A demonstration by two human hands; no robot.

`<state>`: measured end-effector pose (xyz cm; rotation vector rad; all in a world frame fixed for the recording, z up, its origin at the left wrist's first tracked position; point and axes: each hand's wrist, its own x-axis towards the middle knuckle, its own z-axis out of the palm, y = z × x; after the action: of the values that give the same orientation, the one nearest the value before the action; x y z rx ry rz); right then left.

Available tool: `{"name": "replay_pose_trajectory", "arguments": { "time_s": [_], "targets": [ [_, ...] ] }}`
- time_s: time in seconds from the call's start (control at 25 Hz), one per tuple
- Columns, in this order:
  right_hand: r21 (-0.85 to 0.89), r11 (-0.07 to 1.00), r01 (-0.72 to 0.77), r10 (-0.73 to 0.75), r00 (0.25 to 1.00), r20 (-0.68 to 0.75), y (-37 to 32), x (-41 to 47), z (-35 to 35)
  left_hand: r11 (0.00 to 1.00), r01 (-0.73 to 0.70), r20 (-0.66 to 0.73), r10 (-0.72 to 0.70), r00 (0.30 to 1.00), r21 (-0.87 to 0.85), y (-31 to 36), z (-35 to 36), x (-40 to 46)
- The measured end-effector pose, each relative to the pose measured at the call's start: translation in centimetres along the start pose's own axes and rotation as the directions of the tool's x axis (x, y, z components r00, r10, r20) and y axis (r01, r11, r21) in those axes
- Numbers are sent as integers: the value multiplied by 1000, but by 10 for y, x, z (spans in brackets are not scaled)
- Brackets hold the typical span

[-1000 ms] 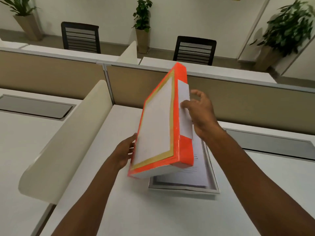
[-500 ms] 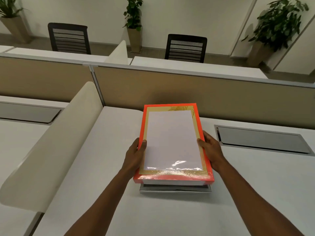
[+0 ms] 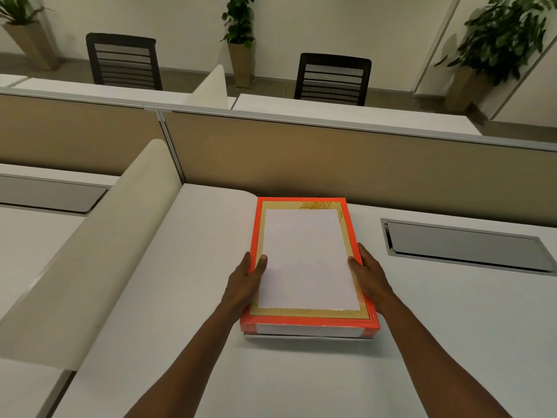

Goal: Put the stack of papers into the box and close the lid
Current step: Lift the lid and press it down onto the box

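An orange lid (image 3: 307,260) with a gold border and a white centre panel lies flat over the box on the white desk (image 3: 180,297). Only a thin grey edge of the box base (image 3: 307,335) shows under the lid's near side. The stack of papers is hidden beneath the lid. My left hand (image 3: 245,285) grips the lid's left edge, thumb on top. On the opposite side, my right hand (image 3: 369,277) holds the right edge, thumb on top.
A curved cream divider (image 3: 99,242) borders the desk on the left. A tan partition (image 3: 331,164) runs along the back. A grey cable hatch (image 3: 464,245) is set in the desk to the right. Two black chairs and potted plants stand beyond.
The lid was tilted upright over the open box, then swung down flat onto it. Both hands now sit at its side edges, and the lid has settled lower on the base.
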<state>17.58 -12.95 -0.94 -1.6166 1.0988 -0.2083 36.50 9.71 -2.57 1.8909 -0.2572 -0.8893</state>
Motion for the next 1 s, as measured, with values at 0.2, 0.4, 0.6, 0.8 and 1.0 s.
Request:
{"name": "replay_pose_trajectory", "arguments": {
  "time_s": [0.2,0.4,0.6,0.8,1.0],
  "targets": [
    [-85,996,28,-29,999,-14,5,-7,2,1000,-27,-8,27,1000,16,-4,2,-6],
    [-207,978,8,-6,1000,10,8,-8,2,993,-42,-8,43,999,108,-5,3,-10],
    [-441,896,47,-62,998,-20,14,-10,7,964,-101,-55,118,991,248,-10,13,-20],
    [-438,893,106,-194,967,-162,29,-18,18,973,-148,-61,161,985,177,-17,13,-24],
    [-457,886,78,-173,970,-170,32,-20,24,944,-207,-122,244,962,256,-21,12,-19]
  ]
}}
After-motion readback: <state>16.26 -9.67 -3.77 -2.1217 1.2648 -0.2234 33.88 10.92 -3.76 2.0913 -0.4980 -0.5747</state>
